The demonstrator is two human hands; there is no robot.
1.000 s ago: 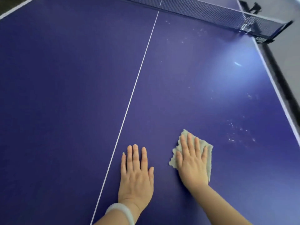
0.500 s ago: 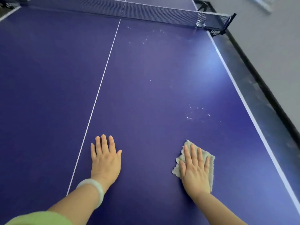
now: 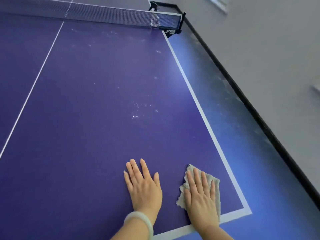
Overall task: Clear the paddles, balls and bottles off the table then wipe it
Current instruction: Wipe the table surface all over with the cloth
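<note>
Where the cloth (image 3: 217,194) lies: flat on the purple counter (image 3: 103,101), near its right front corner, inside the white lines (image 3: 199,104).
Right hand (image 3: 200,200): fingers straight, palm pressing the cloth down.
Left hand (image 3: 143,189): flat on the bare counter just beside, fingers spread, holding nothing.
Pale specks (image 3: 138,110): farther toward the net (image 3: 103,14).

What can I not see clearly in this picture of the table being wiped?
1. Head view: the middle of the cloth, covered by the right hand.
2. Head view: the table beyond the net and its left side, cut off by the frame edges.
3. Head view: the label on the net clamp, too small to read.
4. Head view: the white specks, too blurred to tell dust from drops.
</note>
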